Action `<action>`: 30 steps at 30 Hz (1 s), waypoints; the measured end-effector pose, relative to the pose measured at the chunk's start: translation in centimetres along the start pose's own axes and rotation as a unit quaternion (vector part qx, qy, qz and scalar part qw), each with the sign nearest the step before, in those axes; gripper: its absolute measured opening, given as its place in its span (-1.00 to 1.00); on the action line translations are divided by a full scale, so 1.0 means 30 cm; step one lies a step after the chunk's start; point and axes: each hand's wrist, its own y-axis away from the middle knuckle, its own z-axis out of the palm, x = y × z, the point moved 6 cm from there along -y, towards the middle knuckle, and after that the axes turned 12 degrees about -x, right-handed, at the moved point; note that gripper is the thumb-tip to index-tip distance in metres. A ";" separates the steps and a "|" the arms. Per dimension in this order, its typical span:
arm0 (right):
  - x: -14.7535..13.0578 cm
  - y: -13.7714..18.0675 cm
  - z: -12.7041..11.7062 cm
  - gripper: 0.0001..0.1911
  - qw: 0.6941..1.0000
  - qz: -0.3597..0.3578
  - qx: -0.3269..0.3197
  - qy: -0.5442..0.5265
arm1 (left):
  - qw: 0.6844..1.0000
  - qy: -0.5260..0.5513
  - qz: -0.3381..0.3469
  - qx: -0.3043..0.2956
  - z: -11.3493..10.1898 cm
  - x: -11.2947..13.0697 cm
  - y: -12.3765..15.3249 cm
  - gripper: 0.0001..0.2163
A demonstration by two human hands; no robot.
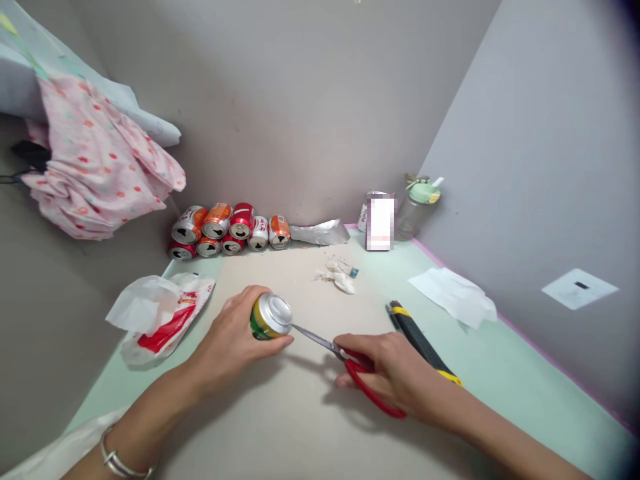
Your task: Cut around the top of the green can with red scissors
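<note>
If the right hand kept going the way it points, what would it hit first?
The can held sideways in the left hand. The scissors in the right hand point at its silver end, the tip seemingly touching it; depth is unclear.

The can (271, 317) at centre frame is green and yellow with a silver end. The scissors (320, 341) have red handles, grey blades. The utility knife (420, 341) right of them is black and yellow. The stacked cans (227, 231) at the back are red, orange and white. The cloth (100, 173), upper left, is pink with red dots.
</note>
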 end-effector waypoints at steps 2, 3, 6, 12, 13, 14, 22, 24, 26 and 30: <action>-0.005 -0.003 -0.011 -0.63 1.000 -0.011 -0.017 -0.018 | 0.992 0.095 -0.012 -0.077 0.009 -0.001 0.001 -0.65; -0.011 -0.003 -0.017 -0.61 0.999 -0.015 -0.023 -0.025 | 0.986 0.126 -0.008 -0.106 0.009 0.004 0.003 -0.66; -0.027 0.002 -0.025 -0.60 0.998 -0.021 -0.032 -0.039 | 0.974 0.170 0.011 -0.149 0.005 0.015 0.006 -0.66; -0.033 0.015 -0.022 -0.64 0.999 -0.021 -0.018 -0.021 | 0.983 0.140 -0.011 -0.122 0.006 0.013 0.009 -0.64; -0.034 0.015 -0.022 -0.64 0.999 -0.028 -0.018 -0.019 | 0.983 0.141 -0.010 -0.121 0.006 0.012 0.010 -0.64; -0.036 0.015 -0.023 -0.64 0.999 -0.036 -0.023 -0.021 | 0.980 0.148 -0.005 -0.131 0.009 0.012 0.011 -0.63; -0.044 0.014 -0.009 -0.56 0.997 -0.032 -0.061 -0.040 | 0.960 0.176 0.019 -0.216 0.044 -0.007 0.007 -0.69; -0.027 0.015 -0.007 -0.63 1.000 -0.006 -0.017 0.004 | 0.988 0.102 -0.007 -0.115 0.028 -0.019 -0.001 -0.67; -0.009 0.014 -0.005 -0.67 0.998 0.009 0.026 0.050 | 1.000 -0.005 -0.012 0.003 0.000 -0.006 0.002 -0.60; 0.010 0.002 -0.002 -0.65 0.998 0.002 0.028 0.051 | 0.999 0.027 -0.029 -0.008 0.003 0.010 0.006 -0.61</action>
